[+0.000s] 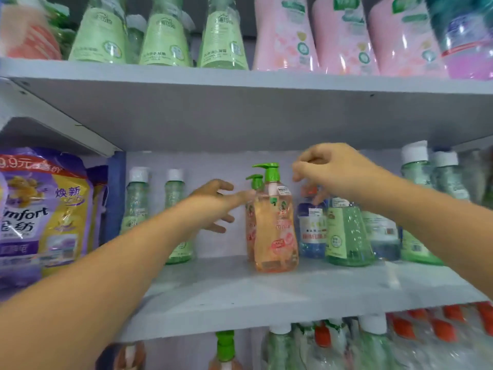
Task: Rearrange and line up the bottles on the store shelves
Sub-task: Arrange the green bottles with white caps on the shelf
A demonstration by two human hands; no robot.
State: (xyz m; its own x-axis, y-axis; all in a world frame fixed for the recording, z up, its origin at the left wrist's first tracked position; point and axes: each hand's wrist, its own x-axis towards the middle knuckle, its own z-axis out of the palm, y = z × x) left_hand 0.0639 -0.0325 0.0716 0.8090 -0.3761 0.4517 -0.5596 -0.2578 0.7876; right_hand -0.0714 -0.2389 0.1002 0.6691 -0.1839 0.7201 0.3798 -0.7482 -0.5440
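Two orange pump bottles with green pumps stand one behind the other on the middle shelf (pixel 240 295); the front one (pixel 274 231) is larger, the rear one (pixel 250 225) peeks out at its left. My left hand (pixel 216 204) reaches in with spread fingers, fingertips at the rear bottle's neck, holding nothing. My right hand (pixel 328 169) hovers just right of the front pump with loosely curled fingers, holding nothing. A blue bottle (pixel 310 231) and a green bottle (pixel 346 233) stand under my right wrist.
Two green white-capped bottles (pixel 138 206) stand at the back left, purple and yellow refill bags (pixel 45 217) further left. More green bottles (pixel 418 198) are at the right. The upper shelf holds green and pink bottles (pixel 285 33); red-capped bottles (pixel 426 332) fill the shelf below.
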